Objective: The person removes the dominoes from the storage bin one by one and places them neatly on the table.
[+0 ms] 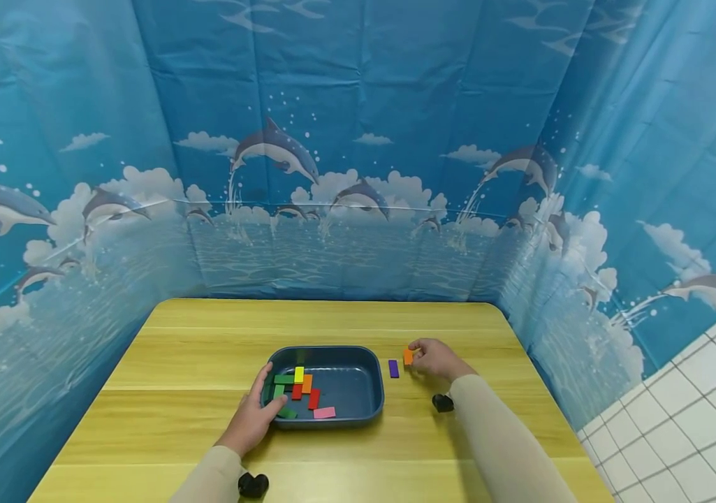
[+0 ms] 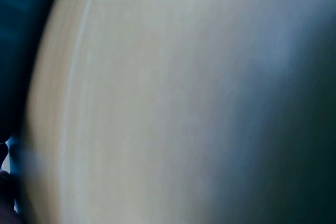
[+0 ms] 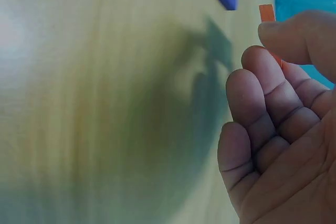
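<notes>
In the head view my right hand (image 1: 436, 360) pinches an orange block (image 1: 408, 357) above the table, to the right of the tray. The right wrist view has that orange block (image 3: 267, 13) between thumb and fingers. A purple block (image 1: 393, 369) lies on the table just left of this hand. My left hand (image 1: 251, 419) grips the left side of a dark blue tray (image 1: 370, 420), its thumb over the rim. Inside the tray lie green (image 1: 284, 379), yellow (image 1: 299, 375), red (image 1: 313, 399), orange (image 1: 307, 383) and pink (image 1: 324, 413) blocks.
The yellow wood-grain table (image 1: 175, 363) has rounded far corners. A blue dolphin-print curtain (image 1: 345, 251) hangs behind it and along both sides. White tiles (image 1: 697, 405) show at the lower right. The left wrist view is mostly blurred table surface.
</notes>
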Action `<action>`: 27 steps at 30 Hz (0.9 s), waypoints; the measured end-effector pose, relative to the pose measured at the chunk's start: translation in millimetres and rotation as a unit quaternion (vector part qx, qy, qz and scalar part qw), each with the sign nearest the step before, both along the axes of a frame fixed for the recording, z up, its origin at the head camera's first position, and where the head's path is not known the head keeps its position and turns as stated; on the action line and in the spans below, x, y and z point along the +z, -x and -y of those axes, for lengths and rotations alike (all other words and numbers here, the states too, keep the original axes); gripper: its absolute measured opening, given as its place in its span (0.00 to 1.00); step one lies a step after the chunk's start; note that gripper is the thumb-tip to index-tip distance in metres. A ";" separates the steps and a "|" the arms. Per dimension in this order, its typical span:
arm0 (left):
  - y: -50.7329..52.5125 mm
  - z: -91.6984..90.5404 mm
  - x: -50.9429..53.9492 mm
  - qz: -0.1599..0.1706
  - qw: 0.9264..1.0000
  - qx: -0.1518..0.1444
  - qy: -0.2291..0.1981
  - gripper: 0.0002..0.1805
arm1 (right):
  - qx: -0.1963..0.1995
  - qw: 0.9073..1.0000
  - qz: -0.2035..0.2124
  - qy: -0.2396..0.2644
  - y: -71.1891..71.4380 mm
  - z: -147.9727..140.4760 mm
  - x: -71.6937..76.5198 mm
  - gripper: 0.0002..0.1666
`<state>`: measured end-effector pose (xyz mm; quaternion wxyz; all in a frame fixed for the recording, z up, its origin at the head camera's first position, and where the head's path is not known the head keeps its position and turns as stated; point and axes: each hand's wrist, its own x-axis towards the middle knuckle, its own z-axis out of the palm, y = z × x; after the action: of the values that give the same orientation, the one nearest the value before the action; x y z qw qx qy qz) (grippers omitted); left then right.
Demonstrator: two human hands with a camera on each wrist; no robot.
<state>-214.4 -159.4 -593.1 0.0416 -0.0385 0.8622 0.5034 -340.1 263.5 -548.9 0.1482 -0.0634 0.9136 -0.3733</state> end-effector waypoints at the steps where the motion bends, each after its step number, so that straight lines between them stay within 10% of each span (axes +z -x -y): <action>1: -0.1 0.0 0.3 0.000 1.000 0.000 0.000 0.43 | -0.001 1.000 0.002 -0.003 -0.5 -0.2 -3.2 0.28; 27: 0.4 0.3 -1.2 0.005 1.000 0.001 -0.005 0.43 | -0.004 1.000 0.011 0.028 -4.8 0.5 -28.8 0.27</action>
<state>-214.8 -159.6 -594.3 0.0454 -0.0420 0.8592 0.5078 -335.3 263.0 -577.7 0.1554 -0.0596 0.9013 -0.4000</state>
